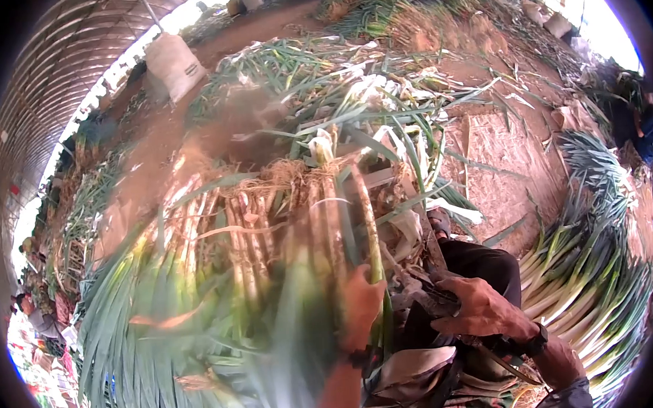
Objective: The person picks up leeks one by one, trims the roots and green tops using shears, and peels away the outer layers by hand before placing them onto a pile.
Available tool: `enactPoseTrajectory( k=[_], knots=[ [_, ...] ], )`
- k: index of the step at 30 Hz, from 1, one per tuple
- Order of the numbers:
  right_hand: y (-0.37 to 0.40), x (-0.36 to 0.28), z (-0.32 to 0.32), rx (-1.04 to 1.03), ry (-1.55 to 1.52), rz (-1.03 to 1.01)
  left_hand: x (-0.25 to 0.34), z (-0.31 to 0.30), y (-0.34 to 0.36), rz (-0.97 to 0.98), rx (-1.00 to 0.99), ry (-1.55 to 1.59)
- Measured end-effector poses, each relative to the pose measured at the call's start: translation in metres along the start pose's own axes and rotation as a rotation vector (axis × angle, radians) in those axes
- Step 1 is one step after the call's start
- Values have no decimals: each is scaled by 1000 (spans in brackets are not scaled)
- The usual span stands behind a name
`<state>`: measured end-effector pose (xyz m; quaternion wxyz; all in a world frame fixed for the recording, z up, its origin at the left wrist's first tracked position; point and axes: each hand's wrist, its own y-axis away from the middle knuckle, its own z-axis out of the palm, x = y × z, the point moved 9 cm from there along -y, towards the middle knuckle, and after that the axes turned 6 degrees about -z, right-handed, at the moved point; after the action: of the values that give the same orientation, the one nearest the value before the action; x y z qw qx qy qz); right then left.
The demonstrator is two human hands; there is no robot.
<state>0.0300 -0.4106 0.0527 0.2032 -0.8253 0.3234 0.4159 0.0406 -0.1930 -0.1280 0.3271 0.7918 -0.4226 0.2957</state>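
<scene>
Near the bottom centre, my left hand (363,305) is closed around the lower part of a long green onion (368,220). Its pale stalk stands up from the fist, roots toward the top. To its left lies a thick pile of green onions (243,238), roots away from me and green leaves toward me, partly blurred. My right hand (483,308) is over my lap, thumb and fingers curved and apart. Greyish scraps or cloth lie beside its fingertips; I cannot make out which. Dark trouser leg (485,266) shows behind this hand.
At the right lies another heap of green onions (588,264), white stalks showing. Loose leaves and peelings (380,90) cover the ground ahead. A worn board (506,172) lies right of centre. A white sack (175,64) stands at the upper left. Another person (644,132) is at the far right.
</scene>
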Motion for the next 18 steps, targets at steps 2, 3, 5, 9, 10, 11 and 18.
enactPoseTrajectory(
  k=[2, 3, 5, 9, 10, 11, 18],
  knots=[
    [3, 3, 3, -56, 4, 19, -6, 2, 5, -64, -31, 21],
    [5, 4, 5, -84, -2, 23, -10, 4, 4, -65, -24, 20],
    [7, 3, 7, -116, 7, 14, -16, 8, 3, -43, -7, 23],
    [14, -9, 11, -156, 31, 46, -4, 1, 12, -8, -6, -26],
    [17, -12, 12, -173, 26, 73, -4, 1, 13, -15, -12, -53],
    [19, -13, 15, -187, 81, 45, -10, 6, 11, -26, -32, -41],
    [9, -7, 19, -251, 239, 74, -11, 11, 9, -97, -45, -92]
  ],
)
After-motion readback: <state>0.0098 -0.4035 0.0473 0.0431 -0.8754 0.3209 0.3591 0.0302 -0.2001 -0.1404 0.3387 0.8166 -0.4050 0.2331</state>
